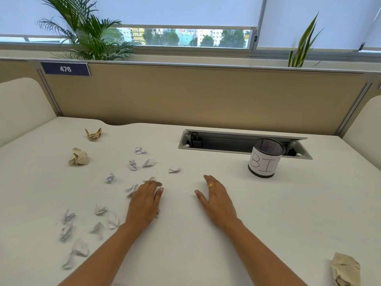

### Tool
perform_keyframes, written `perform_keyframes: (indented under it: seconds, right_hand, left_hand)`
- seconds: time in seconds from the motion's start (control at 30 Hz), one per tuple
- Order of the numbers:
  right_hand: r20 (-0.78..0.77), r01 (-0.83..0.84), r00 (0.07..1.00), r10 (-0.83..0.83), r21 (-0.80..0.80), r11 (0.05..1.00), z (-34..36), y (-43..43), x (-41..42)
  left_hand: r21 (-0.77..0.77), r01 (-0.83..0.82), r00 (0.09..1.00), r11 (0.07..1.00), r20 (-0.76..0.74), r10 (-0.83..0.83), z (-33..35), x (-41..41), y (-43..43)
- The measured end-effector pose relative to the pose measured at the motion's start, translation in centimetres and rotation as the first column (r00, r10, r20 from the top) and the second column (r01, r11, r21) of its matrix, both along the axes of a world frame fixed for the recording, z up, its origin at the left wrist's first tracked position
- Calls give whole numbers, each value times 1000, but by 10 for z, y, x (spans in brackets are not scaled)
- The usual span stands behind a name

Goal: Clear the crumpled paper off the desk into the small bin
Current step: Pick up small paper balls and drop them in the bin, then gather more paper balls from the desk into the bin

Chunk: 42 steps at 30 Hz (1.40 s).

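Risk comes first: small white scraps (101, 209) lie loose left of our fingers, and a hasty sweep could flick them off the desk (206, 244). Our left hand (144, 203) lies palm down, fingers together, over a few scraps; we cannot tell whether it grips any. Our right hand (216, 200) rests flat and empty, thumb spread. Beyond its fingertips, to the right, stands the bin (265, 159).

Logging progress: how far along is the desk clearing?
Barely started. No paper shows in the black mesh bin, though its inside is hidden. Left hand reaches over small white crumpled scraps; right hand lies flat, empty. White and brown wads remain.
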State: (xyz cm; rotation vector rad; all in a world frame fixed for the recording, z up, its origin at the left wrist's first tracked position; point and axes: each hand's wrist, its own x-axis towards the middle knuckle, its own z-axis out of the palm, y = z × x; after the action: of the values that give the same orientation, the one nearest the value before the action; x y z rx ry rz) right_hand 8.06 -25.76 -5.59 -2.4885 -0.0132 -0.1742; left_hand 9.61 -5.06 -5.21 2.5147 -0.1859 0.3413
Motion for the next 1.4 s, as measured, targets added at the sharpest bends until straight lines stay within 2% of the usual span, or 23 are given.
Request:
perform_keyframes:
  seconds: [0.2, 0.47, 0.63, 0.7, 0.77, 0.83, 0.97, 1.2, 1.3, 1.4]
  right_hand:
    - [-46, -120, 992, 114, -160, 980, -3, 40, 36]
    - [-115, -243, 968, 222, -232, 942, 3, 72, 73]
    - [-209, -259, 955, 213, -230, 938, 5, 77, 78]
    - [-194, -236, 959, 207, -142, 961, 4, 77, 72]
    - [-162, -175, 970, 179, 39, 984, 5, 76, 63]
    - [-118, -147, 980, 159, 107, 983, 5, 73, 55]
    - [-87, -119, 988, 126, 82, 990, 2, 65, 43]
    - [-2, -152, 988, 153, -111, 982, 2, 40, 18]
    - [9, -134, 991, 136, -141, 981, 3, 22, 14]
    - [15, -120, 992, 124, -171, 978, 7, 1, 10]
  left_hand:
    - [49, 43, 998, 998, 32, -45, -3, 0, 3]
    - [103, 35, 995, 994, 85, -44, -3, -2, 2]
    - [94, 37, 995, 995, 92, -46, -6, 2, 1]
    - [100, 32, 995, 994, 91, -42, -7, 2, 2]
    - [103, 29, 994, 994, 98, -40, -8, 2, 2]
    - [106, 25, 995, 994, 89, -35, -8, 2, 1]
    - [118, -1, 999, 993, 32, -2, -8, 2, 1]
    - [127, -68, 995, 990, -69, 78, -2, 3, -7]
    - [213, -41, 984, 976, -164, 77, 10, 9, -15]
    - [285, 31, 984, 958, -177, 21, 11, 7, -28]
